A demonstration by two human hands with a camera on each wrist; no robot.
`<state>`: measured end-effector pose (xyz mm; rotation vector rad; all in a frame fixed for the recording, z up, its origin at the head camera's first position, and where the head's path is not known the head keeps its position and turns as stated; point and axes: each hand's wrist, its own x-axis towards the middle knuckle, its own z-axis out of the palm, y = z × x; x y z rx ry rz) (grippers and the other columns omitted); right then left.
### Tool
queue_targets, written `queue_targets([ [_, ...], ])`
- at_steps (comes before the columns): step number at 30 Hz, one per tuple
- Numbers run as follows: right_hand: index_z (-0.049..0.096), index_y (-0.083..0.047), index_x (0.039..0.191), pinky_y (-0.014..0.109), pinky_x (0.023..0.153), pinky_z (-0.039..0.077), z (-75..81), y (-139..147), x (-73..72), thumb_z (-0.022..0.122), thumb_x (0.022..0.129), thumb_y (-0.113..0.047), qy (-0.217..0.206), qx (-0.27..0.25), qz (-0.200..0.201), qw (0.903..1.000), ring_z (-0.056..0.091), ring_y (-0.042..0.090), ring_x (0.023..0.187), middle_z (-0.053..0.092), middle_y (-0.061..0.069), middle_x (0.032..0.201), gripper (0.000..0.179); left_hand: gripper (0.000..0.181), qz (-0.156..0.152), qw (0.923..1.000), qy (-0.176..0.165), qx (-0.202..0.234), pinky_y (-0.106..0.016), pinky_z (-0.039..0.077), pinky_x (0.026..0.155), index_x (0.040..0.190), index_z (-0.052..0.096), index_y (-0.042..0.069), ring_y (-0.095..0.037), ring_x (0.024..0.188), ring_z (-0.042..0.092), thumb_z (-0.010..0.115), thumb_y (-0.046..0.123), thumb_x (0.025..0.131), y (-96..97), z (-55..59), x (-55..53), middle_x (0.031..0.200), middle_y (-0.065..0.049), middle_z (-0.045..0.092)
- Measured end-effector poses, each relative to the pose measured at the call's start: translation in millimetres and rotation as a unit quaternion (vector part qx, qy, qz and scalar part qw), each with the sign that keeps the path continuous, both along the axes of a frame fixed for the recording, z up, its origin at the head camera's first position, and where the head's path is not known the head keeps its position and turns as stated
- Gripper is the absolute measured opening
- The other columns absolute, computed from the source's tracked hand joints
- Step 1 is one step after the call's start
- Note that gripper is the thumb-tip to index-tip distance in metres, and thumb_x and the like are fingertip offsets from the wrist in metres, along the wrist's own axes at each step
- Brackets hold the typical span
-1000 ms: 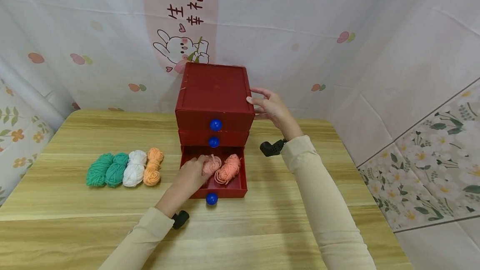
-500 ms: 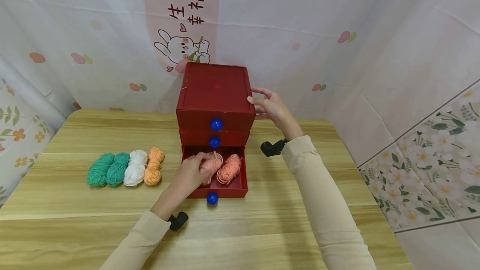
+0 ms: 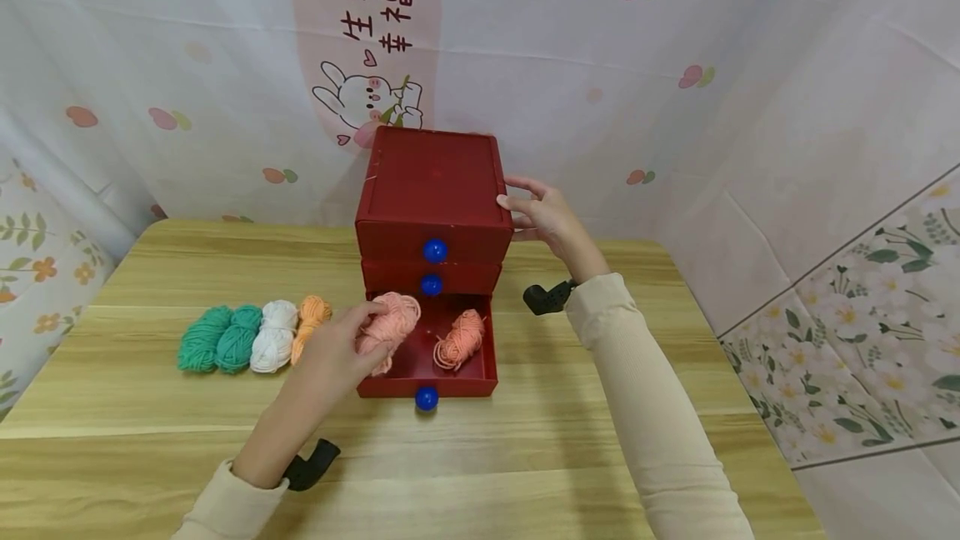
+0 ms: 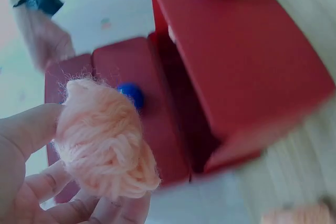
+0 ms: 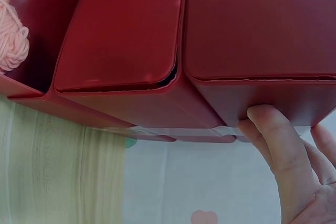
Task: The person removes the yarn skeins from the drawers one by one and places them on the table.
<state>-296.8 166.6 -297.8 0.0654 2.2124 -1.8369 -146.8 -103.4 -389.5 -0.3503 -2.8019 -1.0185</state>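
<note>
My left hand (image 3: 330,363) pinches a pale pink skein of yarn (image 3: 393,322) over the left side of the pulled-out bottom drawer (image 3: 420,369). In the left wrist view, thumb and fingers lie around this fluffy skein (image 4: 105,140). A coral skein (image 3: 461,340) lies inside the drawer on the right. The red three-drawer cabinet (image 3: 435,182) has blue round knobs, and its upper two drawers are closed. On the cabinet's right side wall rests my right hand (image 3: 551,219), with its fingers (image 5: 283,145) extended against the top section in the right wrist view.
Left of the cabinet, two green skeins (image 3: 219,340), a white skein (image 3: 274,337) and an orange skein (image 3: 311,323) lie in a row on the wooden table (image 3: 487,473). A printed curtain (image 3: 570,40) hangs close behind the cabinet.
My left hand has lifted the pale pink skein from inside the bottom drawer and drawn it left and toward me. My right hand stays at the cabinet's side.
</note>
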Motion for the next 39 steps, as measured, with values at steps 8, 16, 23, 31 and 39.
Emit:
queue_targets([
  [8, 0.044, -0.023, 0.138, 0.033, 0.070, 0.056, -1.8, -2, -0.5, 0.060, 0.091, -0.020, -0.002, 0.006, -0.003, 1.0000, 0.068, 0.016, 0.079, 0.046, 0.009, 0.138, 0.050, 0.044, 0.055, 0.9967, 0.059, -0.005, -0.030, 0.047, 0.059, 0.115, 0.058, 0.001, -0.024, 0.075, 0.059, 0.075, 0.012, 0.076, -58.3, 9.5, 13.6, 0.093, -0.017, 0.063],
  [16, 0.044, -0.024, 0.138, 0.035, 0.074, 0.056, -1.4, -4, 0.0, 0.060, 0.091, -0.021, 0.000, 0.007, -0.001, 1.0000, 0.068, 0.016, 0.080, 0.046, 0.009, 0.138, 0.051, 0.046, 0.131, 0.9910, 0.028, -0.012, -0.019, 0.038, 0.053, 0.122, 0.051, -0.005, -0.033, 0.079, 0.057, 0.066, 0.020, 0.086, -135.1, 11.9, 12.3, 0.100, -0.028, 0.059],
  [23, 0.043, -0.023, 0.139, 0.034, 0.071, 0.057, -1.0, 0, -0.3, 0.060, 0.091, -0.021, 0.003, 0.004, -0.001, 1.0000, 0.068, 0.015, 0.076, 0.048, 0.012, 0.137, 0.051, 0.054, 0.193, 0.9798, 0.018, -0.048, -0.048, 0.044, 0.059, 0.124, 0.047, -0.011, -0.050, 0.087, 0.054, 0.058, 0.031, 0.091, -183.2, 6.1, 3.2, 0.106, -0.038, 0.053],
  [31, 0.043, -0.024, 0.138, 0.034, 0.072, 0.057, -1.3, 1, 0.3, 0.060, 0.090, -0.021, 0.002, 0.005, -0.001, 1.0000, 0.068, 0.016, 0.079, 0.050, 0.010, 0.134, 0.051, 0.058, 0.220, 0.9712, 0.014, -0.090, -0.053, 0.041, 0.057, 0.117, 0.048, -0.016, -0.055, 0.083, 0.052, 0.058, 0.036, 0.091, -216.3, -16.7, -5.9, 0.102, -0.041, 0.054],
  [39, 0.043, -0.021, 0.139, 0.033, 0.069, 0.057, -0.8, 0, -1.5, 0.061, 0.090, -0.019, -0.001, -0.006, -0.002, 1.0000, 0.068, 0.015, 0.076, 0.049, 0.013, 0.135, 0.052, 0.044, 0.192, 0.9750, -0.043, -0.104, -0.046, 0.040, 0.056, 0.115, 0.045, -0.015, -0.051, 0.079, 0.055, 0.058, 0.020, 0.090, -234.2, -48.7, -17.5, 0.098, -0.040, 0.055],
])
